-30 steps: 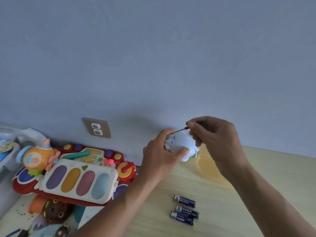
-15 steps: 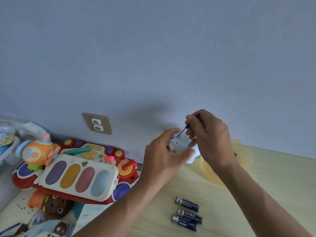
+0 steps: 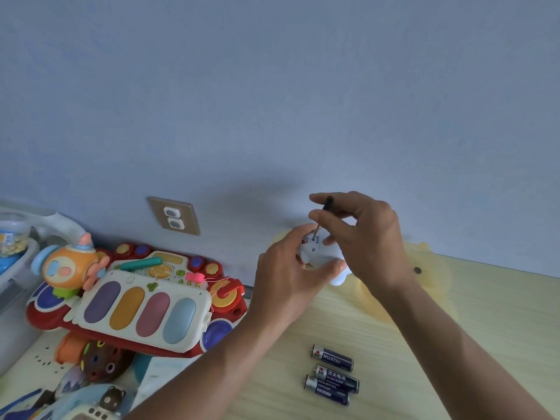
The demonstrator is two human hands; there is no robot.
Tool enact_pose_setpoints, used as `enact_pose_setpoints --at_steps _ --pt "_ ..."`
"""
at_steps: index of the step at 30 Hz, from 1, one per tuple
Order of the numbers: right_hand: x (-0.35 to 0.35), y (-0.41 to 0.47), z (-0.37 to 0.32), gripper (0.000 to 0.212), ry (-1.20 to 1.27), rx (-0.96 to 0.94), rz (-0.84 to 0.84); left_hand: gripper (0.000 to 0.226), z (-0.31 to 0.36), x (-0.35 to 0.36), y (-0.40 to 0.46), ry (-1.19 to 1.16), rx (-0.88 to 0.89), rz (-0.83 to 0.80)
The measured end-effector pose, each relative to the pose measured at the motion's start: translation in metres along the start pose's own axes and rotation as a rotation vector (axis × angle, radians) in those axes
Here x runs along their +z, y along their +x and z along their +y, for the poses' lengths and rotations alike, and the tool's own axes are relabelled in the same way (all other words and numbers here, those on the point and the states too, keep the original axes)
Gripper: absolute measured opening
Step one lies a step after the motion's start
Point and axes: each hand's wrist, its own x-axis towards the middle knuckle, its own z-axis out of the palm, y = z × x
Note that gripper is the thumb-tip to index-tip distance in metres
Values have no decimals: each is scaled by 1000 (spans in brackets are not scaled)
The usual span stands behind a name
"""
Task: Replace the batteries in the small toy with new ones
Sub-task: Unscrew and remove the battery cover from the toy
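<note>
My left hand (image 3: 291,271) grips a small white and pale blue toy (image 3: 321,256) above the wooden table, its underside turned up. My right hand (image 3: 360,234) pinches a small screwdriver (image 3: 321,216) with a black handle, held nearly upright, with its thin shaft pointing down to the toy's underside. Three dark blue batteries (image 3: 331,374) lie side by side on the table (image 3: 485,328) below my hands.
A large red musical toy with coloured keys (image 3: 136,304) and other toys crowd the left side. A translucent yellow bear-shaped dish (image 3: 424,274) sits behind my right hand with a small dark object in it. A wall socket (image 3: 174,216) sits low on the blue wall.
My right hand has swung the screwdriver from slanted to nearly upright over the toy. The camera has tilted so everything sits slightly higher and further right in view.
</note>
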Motion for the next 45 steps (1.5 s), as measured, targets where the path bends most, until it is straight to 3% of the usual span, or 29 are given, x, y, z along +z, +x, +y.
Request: enact_pose_setpoints --at_steps 9,15,19,26,29,31,33,36,40,45 --pt "1 2 -6 12 0 -20 -44 57 0 0 1 28 0 -3" --pt "2 5 -5 15 32 3 1 70 5 -7 0 68 16 -42" --pt "0 3 -4 32 53 -13 -3 47 21 -28 3 -179 86 134" --pt "-3 -2 -6 32 56 -55 -4 20 43 -39 33 -228 280 127" --pt "-1 -3 -3 34 64 -45 -35 21 39 -37 24 -284 148 181" --pt "2 -3 -2 33 43 -65 -47 36 31 -28 9 -294 -11 126" --pt "3 -3 -1 30 9 -99 -54 50 19 -15 1 -172 -113 6" --pt "3 -3 -1 25 -23 -134 -67 68 6 -3 5 25 -129 -13" --pt "1 -1 0 23 -90 -182 -88 38 5 0 11 39 -54 30" --pt "4 0 -3 29 -209 -336 -97 33 8 -10 10 -21 3 -35"
